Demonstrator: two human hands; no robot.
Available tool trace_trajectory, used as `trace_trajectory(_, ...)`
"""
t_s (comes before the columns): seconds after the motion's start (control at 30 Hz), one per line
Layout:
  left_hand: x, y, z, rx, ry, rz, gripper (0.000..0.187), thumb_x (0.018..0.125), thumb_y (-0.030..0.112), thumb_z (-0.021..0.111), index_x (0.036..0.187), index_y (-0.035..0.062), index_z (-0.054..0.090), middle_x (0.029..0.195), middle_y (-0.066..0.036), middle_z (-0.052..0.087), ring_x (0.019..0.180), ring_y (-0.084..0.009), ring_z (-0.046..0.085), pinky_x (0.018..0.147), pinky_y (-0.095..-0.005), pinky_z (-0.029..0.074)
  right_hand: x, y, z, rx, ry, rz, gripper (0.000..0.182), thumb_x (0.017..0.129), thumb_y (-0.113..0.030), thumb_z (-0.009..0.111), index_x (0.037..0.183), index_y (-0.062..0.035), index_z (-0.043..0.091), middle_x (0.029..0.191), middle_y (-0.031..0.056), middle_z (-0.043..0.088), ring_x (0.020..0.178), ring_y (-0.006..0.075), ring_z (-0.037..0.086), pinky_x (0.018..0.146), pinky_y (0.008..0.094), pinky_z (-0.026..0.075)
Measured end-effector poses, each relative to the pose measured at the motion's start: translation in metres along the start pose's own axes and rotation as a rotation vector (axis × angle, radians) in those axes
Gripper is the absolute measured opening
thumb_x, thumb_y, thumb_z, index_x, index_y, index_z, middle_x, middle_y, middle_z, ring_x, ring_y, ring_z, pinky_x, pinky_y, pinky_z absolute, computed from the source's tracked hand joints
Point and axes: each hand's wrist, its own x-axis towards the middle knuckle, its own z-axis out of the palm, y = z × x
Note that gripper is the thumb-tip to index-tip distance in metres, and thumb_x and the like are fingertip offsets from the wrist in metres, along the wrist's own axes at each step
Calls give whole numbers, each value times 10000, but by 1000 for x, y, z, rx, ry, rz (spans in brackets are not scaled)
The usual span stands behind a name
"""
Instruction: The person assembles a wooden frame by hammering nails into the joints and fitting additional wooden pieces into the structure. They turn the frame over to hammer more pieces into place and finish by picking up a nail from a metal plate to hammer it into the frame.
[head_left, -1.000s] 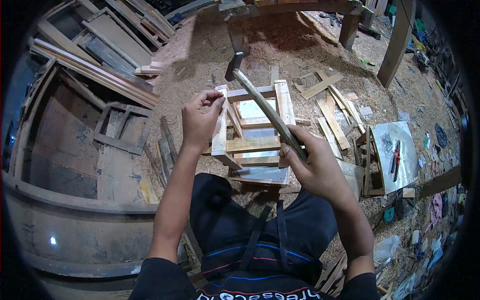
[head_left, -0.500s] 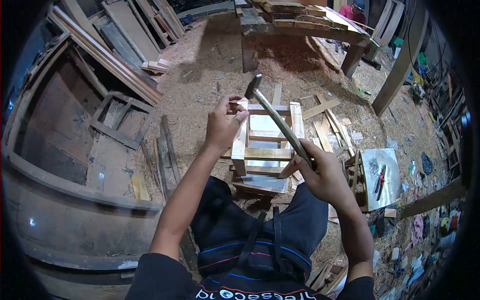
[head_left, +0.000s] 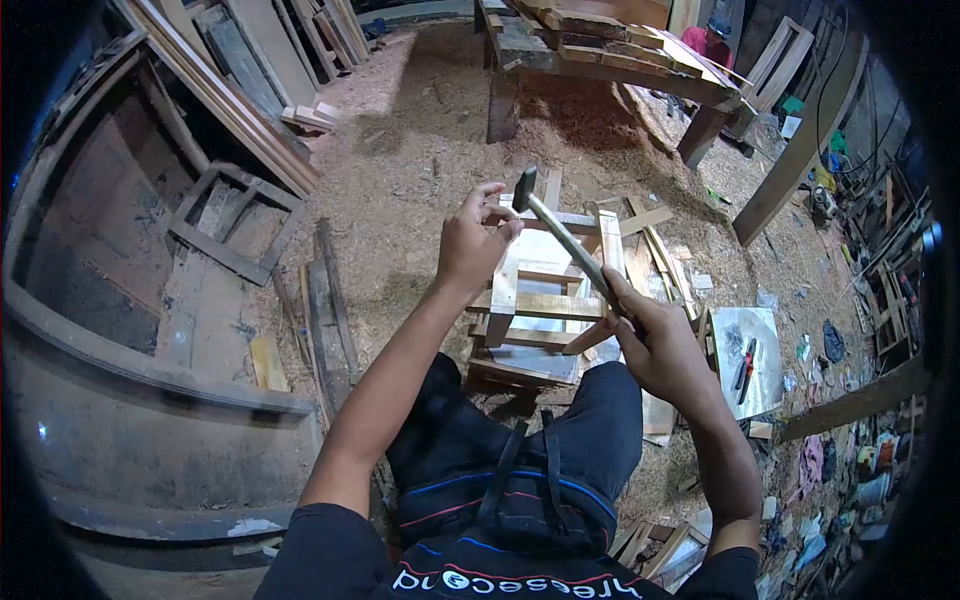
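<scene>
The frame (head_left: pixel 550 305) stood on the floor (head_left: pixel 400 190) just past the person's knees (head_left: pixel 607 400), with the hammer (head_left: pixel 568 241) slanting above it between the left hand (head_left: pixel 472 248) and the right hand (head_left: pixel 652 342). Over to the right, pliers (head_left: pixel 745 372) lay on a stand (head_left: pixel 735 335); loose strips (head_left: pixel 648 220) lay behind the frame's right side. Farther back, boards (head_left: pixel 610 50) rested on a tabletop (head_left: pixel 655 82). Well left was a smaller framework (head_left: pixel 218 256).

floor (head_left: pixel 400 235) | wood shavings (head_left: pixel 590 122) scattered widely | loose wooden strips (head_left: pixel 648 220) | rear workbench (head_left: pixel 503 112) | stacked planks (head_left: pixel 612 50) atop
</scene>
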Motion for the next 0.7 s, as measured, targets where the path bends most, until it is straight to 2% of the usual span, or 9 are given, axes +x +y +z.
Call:
trace_trajectory(0.23, 2, -3, 0, 68, 4, 25, 552, 807, 86, 727, 1309, 23, 507, 908, -74, 722, 871, -126, 668, 800, -296, 519, 1, -2, 0, -10, -9, 13, 542, 867, 41, 544, 1396, 3, 433, 871, 204, 677, 833, 338, 688, 768, 376, 521)
trace_trajectory(0.3, 2, -1, -1, 55, 8, 28, 577, 807, 85, 725, 1329, 13, 490, 914, -72, 724, 874, -131, 671, 810, -298, 520, 0, -7, 0, 4, 46, -8, 547, 865, 42, 542, 1398, 3, 429, 880, 204, 684, 838, 329, 691, 765, 369, 522)
trace_trajectory(0.37, 0, 3, -3, -1, -29, -33, 618, 805, 94, 729, 1356, 5, 464, 911, -69, 725, 878, -136, 675, 824, -289, 519, 1, -2, -1, -4, 14, -13, 546, 865, 39, 543, 1398, 6, 429, 875, 201, 686, 837, 325, 692, 764, 367, 523)
trace_trajectory(0.57, 2, -1, -1, 128, 17, 39, 611, 803, 106, 737, 1350, 11, 481, 904, -79, 724, 865, -128, 672, 826, -273, 514, 0, 0, 1, -26, 48, -30, 533, 875, 25, 538, 1396, 14, 428, 834, 181, 692, 826, 310, 698, 760, 358, 525)
trace_trajectory(0.63, 1, -3, -1, 98, 8, 35, 608, 803, 113, 740, 1347, 14, 486, 907, -78, 724, 871, -133, 672, 837, -284, 512, -1, 1, 1, -79, 41, -51, 531, 877, 22, 535, 1397, 11, 429, 823, 177, 693, 823, 306, 700, 757, 355, 526)
trace_trajectory(0.7, 2, -3, -1, 68, -1, 33, 605, 803, 120, 743, 1344, 17, 491, 911, -77, 725, 876, -138, 673, 849, -295, 510, 0, -4, -3, 6, 17, 9, 525, 881, 17, 536, 1396, 11, 431, 837, 190, 687, 807, 314, 699, 746, 355, 528)
